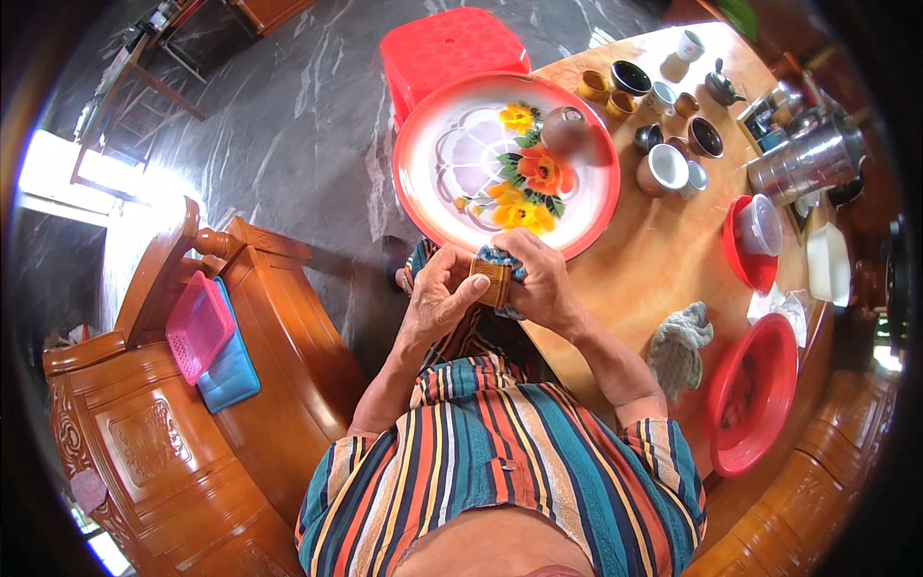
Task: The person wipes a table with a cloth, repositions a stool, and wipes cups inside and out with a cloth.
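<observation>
My left hand [445, 288] grips a small ribbed brown cup [492, 280] from the left, its thumb on the cup's side. From the right, my right hand [539, 278] holds a blue and white patterned cloth [500, 254] against the same cup. Just beyond both hands lies a round enamel tray [425, 209] with a red rim and painted flowers. A brown rounded cup [564, 128] rests on the tray's right part. Several cups, among them a white-lined brown cup [663, 169] and a black bowl [631, 77], stand on the table to the right.
A red plastic stool [454, 54] stands beyond the tray. On the wooden table [613, 288] are a dark teapot [721, 85], a metal pitcher [807, 160], a grey cloth [679, 350] and a red basin [755, 397]. A pink basket [200, 327] lies on the wooden bench [288, 324] at left.
</observation>
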Demonstrator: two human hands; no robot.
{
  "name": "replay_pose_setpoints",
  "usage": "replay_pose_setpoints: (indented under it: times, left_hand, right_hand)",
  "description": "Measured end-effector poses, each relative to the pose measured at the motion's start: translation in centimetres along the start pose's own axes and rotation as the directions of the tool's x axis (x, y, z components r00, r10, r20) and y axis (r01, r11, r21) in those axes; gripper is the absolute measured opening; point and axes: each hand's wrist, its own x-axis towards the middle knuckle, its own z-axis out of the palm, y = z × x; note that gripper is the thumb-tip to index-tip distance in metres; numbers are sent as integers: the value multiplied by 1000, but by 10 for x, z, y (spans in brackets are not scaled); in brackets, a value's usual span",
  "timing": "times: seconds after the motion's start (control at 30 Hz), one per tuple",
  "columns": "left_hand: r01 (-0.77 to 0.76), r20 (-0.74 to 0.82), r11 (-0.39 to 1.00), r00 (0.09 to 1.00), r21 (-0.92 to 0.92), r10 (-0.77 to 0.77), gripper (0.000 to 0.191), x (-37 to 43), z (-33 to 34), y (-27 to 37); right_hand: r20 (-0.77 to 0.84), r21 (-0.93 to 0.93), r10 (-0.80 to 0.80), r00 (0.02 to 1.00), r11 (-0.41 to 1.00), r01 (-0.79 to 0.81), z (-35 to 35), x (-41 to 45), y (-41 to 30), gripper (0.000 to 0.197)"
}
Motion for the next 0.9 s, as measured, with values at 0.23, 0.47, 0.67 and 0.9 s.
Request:
replay_pose_setpoints:
  times: [0.23,0.47,0.67,0.9]
  left_hand:
    - [-86,25,994,996,63,84,36,28,2,24]
    - [-428,251,562,896,708,366,43,99,29,20]
    - [-489,416,276,864,828,284,43,147,76,0]
    - [-505,473,102,850,857,232,41,175,94,-25]
  right_hand:
    - [246,352,421,873,800,-485,-46,16,36,32]
    - [-219,956,538,814,286,68,-124,10,35,55]
    - [-370,896,364,855,383,225,-158,5,42,72]
    - [-516,830,101,851,304,467,-189,-1,29,63]
